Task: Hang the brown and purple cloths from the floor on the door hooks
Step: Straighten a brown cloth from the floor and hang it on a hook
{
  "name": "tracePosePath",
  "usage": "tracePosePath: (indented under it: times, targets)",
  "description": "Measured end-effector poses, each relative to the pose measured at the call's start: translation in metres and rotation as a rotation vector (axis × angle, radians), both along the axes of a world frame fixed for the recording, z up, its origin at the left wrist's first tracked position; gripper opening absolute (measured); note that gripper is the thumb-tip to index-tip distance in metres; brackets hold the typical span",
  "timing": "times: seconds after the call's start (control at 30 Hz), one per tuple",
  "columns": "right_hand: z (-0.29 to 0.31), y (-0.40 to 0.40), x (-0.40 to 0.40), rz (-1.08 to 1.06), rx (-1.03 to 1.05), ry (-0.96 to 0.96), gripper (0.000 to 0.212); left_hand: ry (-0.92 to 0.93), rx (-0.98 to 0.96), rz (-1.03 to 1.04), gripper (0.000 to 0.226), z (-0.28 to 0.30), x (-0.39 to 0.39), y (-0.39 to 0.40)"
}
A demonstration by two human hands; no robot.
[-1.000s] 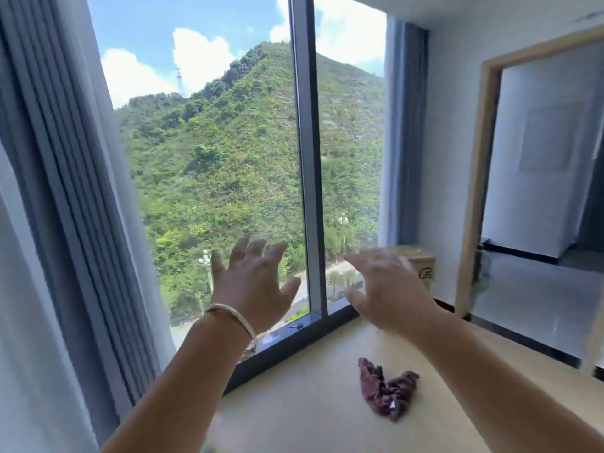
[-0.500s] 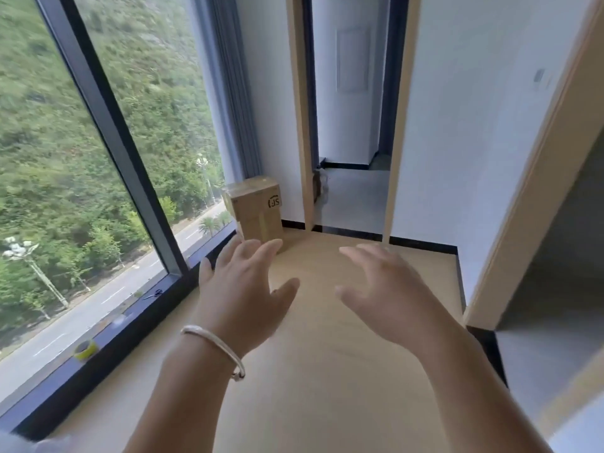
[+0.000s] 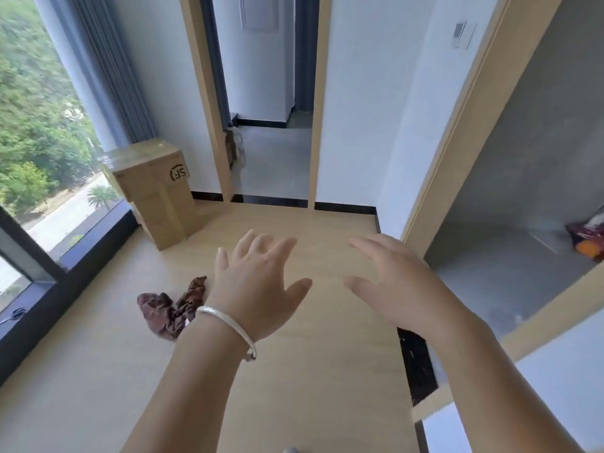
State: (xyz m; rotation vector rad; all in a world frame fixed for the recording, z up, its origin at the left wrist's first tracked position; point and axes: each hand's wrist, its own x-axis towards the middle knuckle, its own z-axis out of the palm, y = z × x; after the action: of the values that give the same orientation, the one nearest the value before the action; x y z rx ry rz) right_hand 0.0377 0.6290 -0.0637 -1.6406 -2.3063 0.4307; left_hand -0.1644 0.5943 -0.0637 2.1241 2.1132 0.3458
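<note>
The pale wood-look floor (image 3: 294, 371) spreads below you, with a tall brown cardboard box (image 3: 153, 188) standing by the window. Your left hand (image 3: 255, 289), silver bangle (image 3: 228, 328) on its wrist, and your right hand (image 3: 398, 286) hover with fingers spread, holding nothing. The crumpled brown and purple cloth (image 3: 173, 308) lies on the floor just left of your left wrist.

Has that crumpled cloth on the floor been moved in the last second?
Cannot tell. The camera swung, so the brown and purple cloth shifts in frame, yet it lies on the floor near the window frame as before, untouched by either hand.
</note>
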Motion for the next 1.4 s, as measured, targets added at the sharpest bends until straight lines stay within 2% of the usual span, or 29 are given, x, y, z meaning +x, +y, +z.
tracePosePath:
  times: [0.33,0.53,0.73,1.03,1.4]
  targets:
    - [-0.005,0.113,-0.045,-0.033,-0.081,-0.142,0.06,-0.083,-0.094,-0.035,0.064,-0.024,-0.054,0.12]
    - [-0.019,0.173,-0.055,-0.007,-0.126,-0.128,0.06,-0.081,-0.146,-0.009,0.063,-0.033,-0.065,0.176]
    - [-0.028,0.252,-0.033,0.008,-0.121,-0.079,0.06,-0.035,-0.191,-0.042,0.064,-0.035,-0.044,0.252]
    - [-0.018,0.415,0.028,0.021,-0.078,-0.037,0.061,0.052,-0.146,-0.061,0.064,-0.017,0.017,0.418]
    - [-0.026,0.588,0.051,0.049,-0.06,0.002,0.06,0.016,-0.123,-0.03,0.065,-0.017,0.038,0.592]
